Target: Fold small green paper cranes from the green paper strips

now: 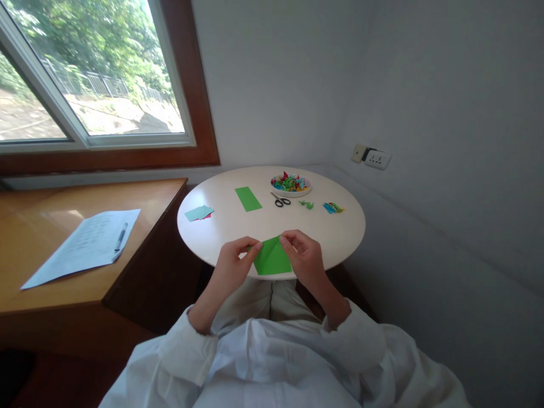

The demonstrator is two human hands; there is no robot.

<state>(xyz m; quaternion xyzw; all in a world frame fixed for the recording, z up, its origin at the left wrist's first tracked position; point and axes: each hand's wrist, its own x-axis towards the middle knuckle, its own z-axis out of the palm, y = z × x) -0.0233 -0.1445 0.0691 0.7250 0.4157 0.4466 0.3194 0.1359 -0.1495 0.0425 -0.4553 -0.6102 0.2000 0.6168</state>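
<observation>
A green sheet of paper (pixel 272 258) lies at the near edge of the round white table (pixel 340 232), partly folded to a point at its far side. My left hand (pixel 233 263) pinches its left upper edge with curled fingers. My right hand (pixel 302 256) pinches the right upper edge the same way. Both hands meet near the paper's top corner.
Farther back on the table are a green paper strip (pixel 248 198), teal and pink sheets (pixel 199 213), black scissors (pixel 280 200), a bowl of coloured folded paper (pixel 290 184), small green folded pieces (pixel 306 204) and coloured strips (pixel 333 207). A wooden desk (pixel 38 226) at left holds papers (pixel 85 243) and a pen (pixel 120 237).
</observation>
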